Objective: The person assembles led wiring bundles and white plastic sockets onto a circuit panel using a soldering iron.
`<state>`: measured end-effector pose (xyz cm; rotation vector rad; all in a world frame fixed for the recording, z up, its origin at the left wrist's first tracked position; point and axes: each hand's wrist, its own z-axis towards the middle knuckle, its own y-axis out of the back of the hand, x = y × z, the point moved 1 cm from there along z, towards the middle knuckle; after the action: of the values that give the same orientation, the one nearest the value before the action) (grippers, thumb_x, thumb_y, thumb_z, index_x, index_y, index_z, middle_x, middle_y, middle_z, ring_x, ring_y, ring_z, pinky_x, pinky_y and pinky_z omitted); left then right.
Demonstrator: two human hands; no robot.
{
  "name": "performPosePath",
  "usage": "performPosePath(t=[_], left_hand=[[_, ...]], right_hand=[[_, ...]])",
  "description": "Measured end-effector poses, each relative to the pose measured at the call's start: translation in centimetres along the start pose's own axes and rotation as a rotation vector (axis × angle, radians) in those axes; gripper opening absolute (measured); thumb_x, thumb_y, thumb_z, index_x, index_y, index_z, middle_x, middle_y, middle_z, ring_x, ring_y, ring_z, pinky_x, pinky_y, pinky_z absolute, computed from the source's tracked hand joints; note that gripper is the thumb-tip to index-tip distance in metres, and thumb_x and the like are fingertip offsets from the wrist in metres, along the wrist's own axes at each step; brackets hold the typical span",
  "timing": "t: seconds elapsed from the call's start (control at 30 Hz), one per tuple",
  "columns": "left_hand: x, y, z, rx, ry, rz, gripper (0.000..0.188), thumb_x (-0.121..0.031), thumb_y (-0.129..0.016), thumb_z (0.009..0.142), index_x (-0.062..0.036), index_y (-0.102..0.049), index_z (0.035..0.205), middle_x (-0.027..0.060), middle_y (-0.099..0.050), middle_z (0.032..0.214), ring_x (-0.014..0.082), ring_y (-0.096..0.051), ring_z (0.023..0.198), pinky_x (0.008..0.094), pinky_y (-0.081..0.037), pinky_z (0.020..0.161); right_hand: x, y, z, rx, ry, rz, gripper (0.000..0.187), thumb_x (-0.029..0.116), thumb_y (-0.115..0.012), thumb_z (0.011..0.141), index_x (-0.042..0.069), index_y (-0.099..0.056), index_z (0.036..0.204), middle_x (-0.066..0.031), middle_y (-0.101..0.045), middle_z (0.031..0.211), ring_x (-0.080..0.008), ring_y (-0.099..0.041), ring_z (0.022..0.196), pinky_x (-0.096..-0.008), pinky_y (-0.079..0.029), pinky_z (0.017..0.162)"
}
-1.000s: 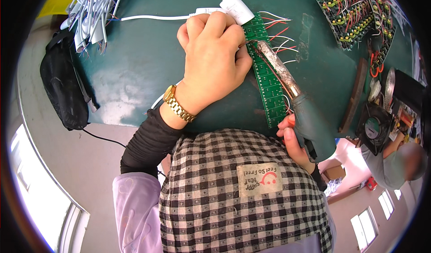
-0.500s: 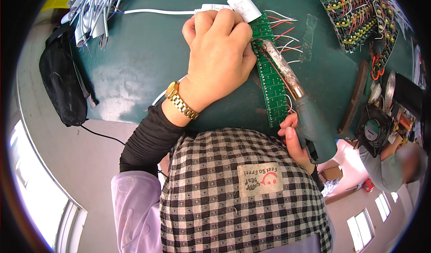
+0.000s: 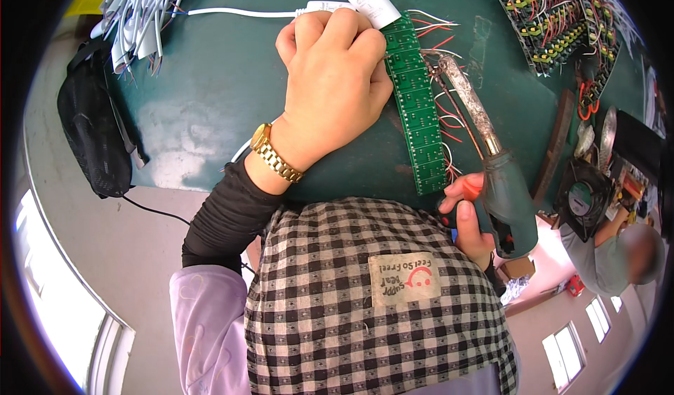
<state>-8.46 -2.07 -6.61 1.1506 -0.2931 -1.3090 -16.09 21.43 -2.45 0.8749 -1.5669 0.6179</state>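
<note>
My left hand (image 3: 333, 79) is closed at the far end of a green circuit board strip (image 3: 418, 125); what its hidden fingers hold cannot be made out. A white plastic cable housing (image 3: 373, 5) lies on the strip's far end, beside my knuckles. Another white housing (image 3: 324, 6) is partly covered by my fingers. My right hand (image 3: 469, 209) grips a dark-handled soldering iron (image 3: 469, 97) by the strip's near end. The iron's tip is just right of the board, above red and white wires (image 3: 449, 120) along that edge. An orange-red glow shows on a right finger.
White cables (image 3: 137, 27) are bundled at the far left, above a black mesh pouch (image 3: 91, 121). Populated circuit boards (image 3: 551, 27) lie at the far right. A curved brown bar (image 3: 554, 146) and a black fan (image 3: 583, 195) stand right, near another person (image 3: 597, 255).
The iron's tip has moved from over the board to just right of it, with my right hand shifting slightly right. The orange-red glow is new. My left hand keeps its closed pose.
</note>
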Motion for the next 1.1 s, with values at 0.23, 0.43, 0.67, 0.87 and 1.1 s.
performPosePath(t=[0.23, 0.43, 0.67, 0.87, 1.1], left_hand=[[0.0, 0.2, 0.1, 0.009, -0.002, -0.015, 0.017, -0.006, -0.069, 0.064, -0.0123, -0.057, 0.074, -0.0014, -0.054, 0.090, 0.0241, -0.045, 0.088, 0.0385, -0.031, 0.081], [-0.1, 0.2, 0.1, 0.001, -0.001, -0.012, 0.016, -0.006, -0.069, 0.064, -0.0121, -0.058, 0.075, -0.0008, -0.054, 0.090, 0.0246, -0.045, 0.087, 0.0383, -0.031, 0.082], [0.0, 0.3, 0.1, 0.018, -0.008, -0.032, 0.019, -0.006, -0.068, 0.064, -0.0112, -0.057, 0.078, 0.0001, -0.054, 0.091, 0.0253, -0.046, 0.087, 0.0382, -0.031, 0.082], [0.9, 0.9, 0.0, 0.014, -0.004, -0.172, 0.024, -0.003, -0.067, 0.064, -0.0106, -0.054, 0.083, 0.0005, -0.057, 0.091, 0.0235, -0.048, 0.089, 0.0373, -0.031, 0.082], [0.9, 0.9, -0.1, 0.009, -0.033, -0.177, 0.023, -0.006, -0.069, 0.064, -0.0099, -0.056, 0.082, 0.0008, -0.055, 0.087, 0.0245, -0.048, 0.088, 0.0409, -0.033, 0.083]], right_hand=[[0.9, 0.0, 0.2, 0.047, -0.087, -0.013, 0.020, 0.007, -0.053, 0.086, 0.000, -0.050, 0.105, -0.0082, -0.054, 0.093, -0.0118, -0.056, 0.072, -0.0259, -0.049, 0.066], [0.9, 0.2, 0.2, 0.053, -0.094, -0.019, 0.020, 0.009, -0.054, 0.086, 0.000, -0.050, 0.103, -0.0075, -0.055, 0.092, -0.0116, -0.056, 0.072, -0.0256, -0.048, 0.066], [0.6, 0.2, -0.1, 0.037, -0.087, 0.005, 0.024, 0.009, -0.055, 0.086, 0.001, -0.049, 0.107, -0.0087, -0.055, 0.094, -0.0123, -0.056, 0.072, -0.0265, -0.049, 0.066], [0.5, 0.2, -0.2, 0.018, -0.066, 0.025, 0.026, 0.010, -0.055, 0.086, 0.001, -0.049, 0.109, -0.0097, -0.055, 0.095, -0.0128, -0.056, 0.072, -0.0271, -0.050, 0.066], [0.7, 0.2, -0.1, 0.053, -0.090, 0.013, 0.025, 0.008, -0.055, 0.085, -0.001, -0.049, 0.108, -0.0104, -0.056, 0.095, -0.0130, -0.057, 0.072, -0.0270, -0.050, 0.066]])
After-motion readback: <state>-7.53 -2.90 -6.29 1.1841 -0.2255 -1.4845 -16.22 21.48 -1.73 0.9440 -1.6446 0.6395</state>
